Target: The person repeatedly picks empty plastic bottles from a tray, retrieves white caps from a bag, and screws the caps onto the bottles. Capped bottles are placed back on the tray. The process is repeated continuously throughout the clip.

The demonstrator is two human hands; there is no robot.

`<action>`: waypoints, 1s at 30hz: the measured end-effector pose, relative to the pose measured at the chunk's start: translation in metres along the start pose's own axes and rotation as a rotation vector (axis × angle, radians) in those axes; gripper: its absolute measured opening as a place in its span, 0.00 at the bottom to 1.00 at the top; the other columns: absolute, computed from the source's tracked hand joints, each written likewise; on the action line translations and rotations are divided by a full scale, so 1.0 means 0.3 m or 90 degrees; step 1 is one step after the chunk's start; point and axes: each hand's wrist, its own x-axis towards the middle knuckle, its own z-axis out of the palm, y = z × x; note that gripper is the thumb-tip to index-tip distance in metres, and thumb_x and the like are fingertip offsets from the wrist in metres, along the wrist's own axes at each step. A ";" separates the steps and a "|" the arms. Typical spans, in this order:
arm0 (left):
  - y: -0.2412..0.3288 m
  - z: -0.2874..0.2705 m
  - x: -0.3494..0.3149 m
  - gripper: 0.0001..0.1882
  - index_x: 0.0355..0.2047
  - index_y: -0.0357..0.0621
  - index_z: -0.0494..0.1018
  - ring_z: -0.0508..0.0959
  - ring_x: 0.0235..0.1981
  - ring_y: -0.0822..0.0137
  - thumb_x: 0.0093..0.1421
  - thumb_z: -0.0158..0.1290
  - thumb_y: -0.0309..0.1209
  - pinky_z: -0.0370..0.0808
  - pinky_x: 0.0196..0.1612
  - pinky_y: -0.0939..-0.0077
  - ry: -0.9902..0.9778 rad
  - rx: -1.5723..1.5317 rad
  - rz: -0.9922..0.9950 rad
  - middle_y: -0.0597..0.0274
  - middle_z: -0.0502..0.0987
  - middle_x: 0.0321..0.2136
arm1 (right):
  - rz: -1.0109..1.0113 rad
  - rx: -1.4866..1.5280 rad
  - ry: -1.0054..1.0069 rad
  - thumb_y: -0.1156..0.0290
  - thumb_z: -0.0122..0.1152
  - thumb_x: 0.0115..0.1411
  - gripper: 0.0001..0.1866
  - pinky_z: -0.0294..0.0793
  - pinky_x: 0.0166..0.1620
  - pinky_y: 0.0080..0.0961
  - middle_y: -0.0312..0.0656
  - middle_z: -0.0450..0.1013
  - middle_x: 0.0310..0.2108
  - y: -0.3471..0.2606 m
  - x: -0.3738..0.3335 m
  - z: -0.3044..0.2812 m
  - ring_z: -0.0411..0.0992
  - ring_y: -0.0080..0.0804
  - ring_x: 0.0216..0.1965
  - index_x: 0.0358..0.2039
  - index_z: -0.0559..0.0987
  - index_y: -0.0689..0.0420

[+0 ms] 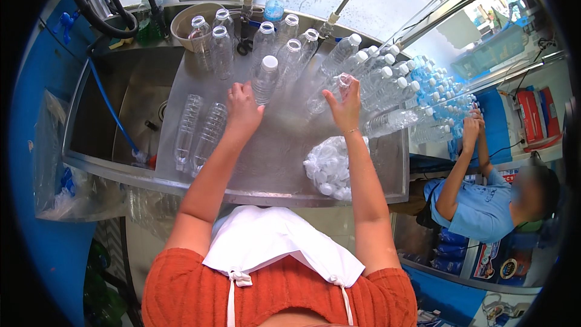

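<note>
My left hand is closed around the lower side of a clear plastic bottle with a white cap, which stands on the metal counter. At the right, my right hand grips another clear bottle near its neck. That bottle leans, and I see no cap on it. Several uncapped bottles stand just beyond my left hand. Nearest my right wrist lies a clear bag of white caps. Two clear bottles lie left of my left forearm.
Capped bottles crowd the right of the counter, with many more beyond. A metal sink with a blue hose is at left. A beige bucket stands behind. At far right, another person in blue handles bottles.
</note>
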 end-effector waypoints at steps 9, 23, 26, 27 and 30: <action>-0.028 -0.120 -0.130 0.32 0.49 0.39 0.67 0.66 0.53 0.50 0.47 0.66 0.36 0.70 0.51 0.59 -0.138 0.246 -0.033 0.50 0.65 0.48 | 0.082 0.026 -0.131 0.64 0.77 0.45 0.33 0.75 0.41 0.27 0.42 0.77 0.43 -0.073 0.094 -0.105 0.77 0.29 0.40 0.50 0.70 0.53; -0.009 -0.081 -0.181 0.36 0.53 0.37 0.68 0.69 0.48 0.50 0.43 0.68 0.34 0.70 0.52 0.64 -0.261 0.173 0.010 0.49 0.68 0.46 | 0.649 0.701 -0.226 0.55 0.56 0.63 0.24 0.81 0.39 0.29 0.53 0.75 0.42 0.072 0.003 -0.048 0.76 0.40 0.42 0.52 0.69 0.59; -0.001 -0.115 -0.177 0.35 0.53 0.36 0.69 0.71 0.47 0.52 0.43 0.67 0.32 0.72 0.50 0.65 -0.239 0.040 0.028 0.50 0.68 0.46 | 0.781 0.906 -0.211 0.51 0.51 0.66 0.26 0.82 0.36 0.31 0.59 0.73 0.42 0.178 -0.115 -0.004 0.76 0.45 0.41 0.52 0.69 0.61; 0.004 -0.133 -0.174 0.34 0.52 0.36 0.70 0.72 0.46 0.53 0.43 0.67 0.31 0.73 0.49 0.65 -0.222 -0.010 0.043 0.51 0.69 0.45 | 0.834 0.899 -0.181 0.51 0.50 0.66 0.26 0.82 0.35 0.31 0.61 0.73 0.42 0.202 -0.136 -0.001 0.76 0.47 0.41 0.51 0.69 0.62; 0.029 -0.193 -0.162 0.35 0.54 0.41 0.70 0.73 0.45 0.57 0.43 0.66 0.31 0.73 0.48 0.66 -0.238 -0.153 -0.002 0.51 0.70 0.45 | 0.813 1.168 -0.276 0.50 0.51 0.65 0.28 0.82 0.35 0.30 0.61 0.73 0.42 0.208 -0.134 -0.049 0.76 0.48 0.40 0.53 0.69 0.61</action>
